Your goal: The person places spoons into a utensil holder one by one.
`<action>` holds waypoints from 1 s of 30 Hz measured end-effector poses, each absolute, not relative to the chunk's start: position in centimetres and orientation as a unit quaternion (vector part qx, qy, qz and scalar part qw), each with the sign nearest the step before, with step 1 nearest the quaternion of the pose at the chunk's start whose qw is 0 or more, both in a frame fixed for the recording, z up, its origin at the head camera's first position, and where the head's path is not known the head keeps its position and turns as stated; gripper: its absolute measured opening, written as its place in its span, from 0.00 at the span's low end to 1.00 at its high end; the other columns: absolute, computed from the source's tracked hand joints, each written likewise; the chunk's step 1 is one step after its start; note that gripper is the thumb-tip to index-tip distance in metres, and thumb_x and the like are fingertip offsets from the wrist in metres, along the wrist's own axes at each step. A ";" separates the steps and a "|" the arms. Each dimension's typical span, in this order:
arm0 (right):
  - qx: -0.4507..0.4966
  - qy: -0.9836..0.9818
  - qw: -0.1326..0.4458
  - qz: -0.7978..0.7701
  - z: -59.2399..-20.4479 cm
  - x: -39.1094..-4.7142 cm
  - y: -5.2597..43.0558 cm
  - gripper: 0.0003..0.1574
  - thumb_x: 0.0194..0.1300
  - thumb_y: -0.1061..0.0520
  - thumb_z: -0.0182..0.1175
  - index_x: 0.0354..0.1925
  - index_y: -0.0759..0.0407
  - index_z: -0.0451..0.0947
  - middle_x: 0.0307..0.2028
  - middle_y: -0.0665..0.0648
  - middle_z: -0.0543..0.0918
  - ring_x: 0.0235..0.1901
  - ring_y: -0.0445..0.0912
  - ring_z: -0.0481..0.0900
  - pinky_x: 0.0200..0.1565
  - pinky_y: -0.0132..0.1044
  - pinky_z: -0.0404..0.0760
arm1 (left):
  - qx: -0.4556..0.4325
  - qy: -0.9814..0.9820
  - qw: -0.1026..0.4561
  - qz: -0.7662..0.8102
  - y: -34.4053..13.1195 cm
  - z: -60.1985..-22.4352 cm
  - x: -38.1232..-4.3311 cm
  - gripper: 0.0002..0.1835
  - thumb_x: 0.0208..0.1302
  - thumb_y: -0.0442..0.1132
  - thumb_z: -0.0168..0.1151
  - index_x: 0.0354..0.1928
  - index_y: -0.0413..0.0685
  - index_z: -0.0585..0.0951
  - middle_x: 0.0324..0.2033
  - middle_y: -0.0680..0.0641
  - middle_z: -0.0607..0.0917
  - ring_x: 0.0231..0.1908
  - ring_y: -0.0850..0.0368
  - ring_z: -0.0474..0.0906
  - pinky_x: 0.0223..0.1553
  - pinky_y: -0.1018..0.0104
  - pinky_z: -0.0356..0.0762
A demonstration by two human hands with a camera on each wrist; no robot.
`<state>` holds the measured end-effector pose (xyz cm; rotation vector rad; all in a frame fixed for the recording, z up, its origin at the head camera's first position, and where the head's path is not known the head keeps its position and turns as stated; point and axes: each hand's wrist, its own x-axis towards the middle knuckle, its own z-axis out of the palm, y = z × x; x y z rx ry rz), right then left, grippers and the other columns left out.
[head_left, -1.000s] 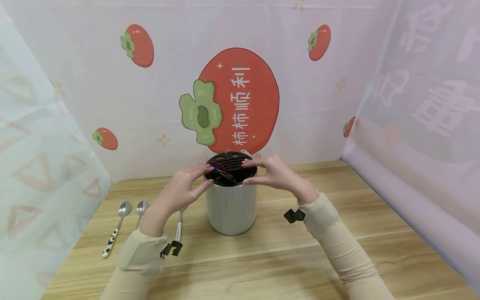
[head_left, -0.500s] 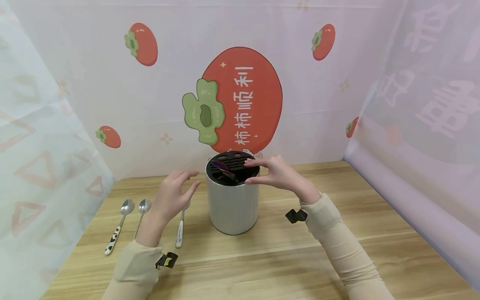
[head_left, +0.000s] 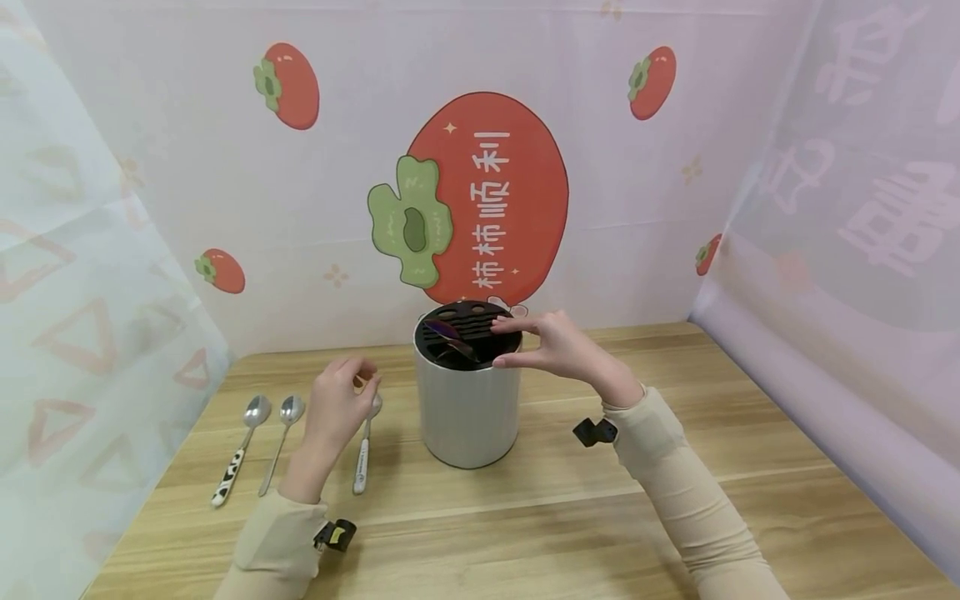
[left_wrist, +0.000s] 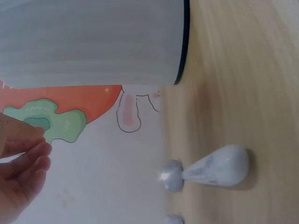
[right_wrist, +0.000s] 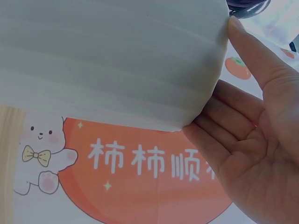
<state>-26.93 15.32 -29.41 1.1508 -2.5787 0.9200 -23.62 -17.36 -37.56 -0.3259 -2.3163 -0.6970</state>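
A white cylindrical utensil holder [head_left: 468, 417] with a black slotted insert [head_left: 491, 321] stands at the middle of the table. A dark purple-sheened spoon [head_left: 448, 333] leans in its front opening. My right hand [head_left: 566, 350] holds the holder's right rim, thumb at the front and fingers farther back; the right wrist view shows the palm [right_wrist: 261, 163] beside its wall. My left hand [head_left: 339, 400] hovers left of the holder, fingers loosely bent and nothing between them. Below its fingertips lies a white-handled spoon [head_left: 362, 462], its bowl partly covered by the hand.
Farther left on the wooden table [head_left: 525, 533] lie a spoon with a cow-patterned handle [head_left: 228, 479] and a plain metal spoon [head_left: 279, 454]. A printed cloth backdrop [head_left: 337, 167] rises right behind the holder, and cloth walls stand on both sides.
My left hand has come away from the top of the holder, moving left and down toward the white-handled spoon, its fingers drawing together. My right hand has stayed at the rim.
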 end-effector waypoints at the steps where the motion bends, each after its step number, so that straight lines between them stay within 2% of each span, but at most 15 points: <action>1: 0.385 -0.865 0.085 0.309 -29.4 -26.9 15.3 0.32 0.52 0.42 0.69 0.54 0.53 0.80 0.57 0.54 0.79 0.61 0.45 0.74 0.62 0.46 0.72 | -0.117 -0.894 0.338 -0.269 -17.4 -37.7 -23.6 0.03 0.53 0.31 0.67 0.30 0.41 0.82 0.27 0.44 0.84 0.29 0.52 0.80 0.28 0.60 0.78; 8: 0.385 -0.867 0.085 0.306 -29.5 -27.1 15.4 0.32 0.52 0.41 0.69 0.54 0.53 0.80 0.57 0.54 0.79 0.61 0.46 0.73 0.62 0.47 0.72 | -0.075 -0.916 0.293 -0.265 -18.1 -38.8 -23.9 0.02 0.52 0.30 0.66 0.27 0.41 0.81 0.23 0.45 0.83 0.24 0.53 0.77 0.24 0.65 0.74; 13: 0.385 -0.866 0.086 0.308 -29.5 -27.0 15.3 0.32 0.52 0.41 0.69 0.54 0.53 0.80 0.56 0.54 0.79 0.61 0.46 0.74 0.61 0.47 0.72 | -0.044 -0.936 0.241 -0.253 -18.4 -39.3 -24.1 0.04 0.53 0.33 0.66 0.25 0.43 0.81 0.21 0.47 0.82 0.21 0.55 0.76 0.22 0.66 0.71; 20: 0.384 -0.865 0.086 0.310 -29.6 -27.1 15.4 0.32 0.52 0.41 0.69 0.53 0.52 0.81 0.56 0.53 0.80 0.60 0.46 0.74 0.61 0.47 0.72 | -0.015 -0.956 0.176 -0.235 -18.7 -39.8 -24.2 0.04 0.55 0.34 0.65 0.26 0.40 0.81 0.22 0.44 0.83 0.19 0.56 0.74 0.18 0.68 0.69; 25: 0.385 -0.866 0.092 0.306 -29.6 -27.1 15.4 0.32 0.52 0.40 0.69 0.53 0.52 0.81 0.56 0.53 0.80 0.60 0.46 0.74 0.61 0.46 0.73 | 0.001 -0.962 0.141 -0.236 -18.8 -40.0 -24.2 0.03 0.53 0.33 0.64 0.27 0.39 0.81 0.23 0.43 0.83 0.20 0.54 0.74 0.19 0.66 0.71; 30: 0.385 -0.866 0.094 0.305 -29.6 -27.2 15.4 0.32 0.52 0.40 0.69 0.54 0.52 0.81 0.56 0.53 0.80 0.60 0.46 0.74 0.61 0.46 0.73 | 0.024 -0.967 0.094 -0.234 -18.8 -40.1 -24.4 0.05 0.56 0.35 0.62 0.29 0.39 0.80 0.25 0.42 0.82 0.24 0.51 0.75 0.22 0.63 0.72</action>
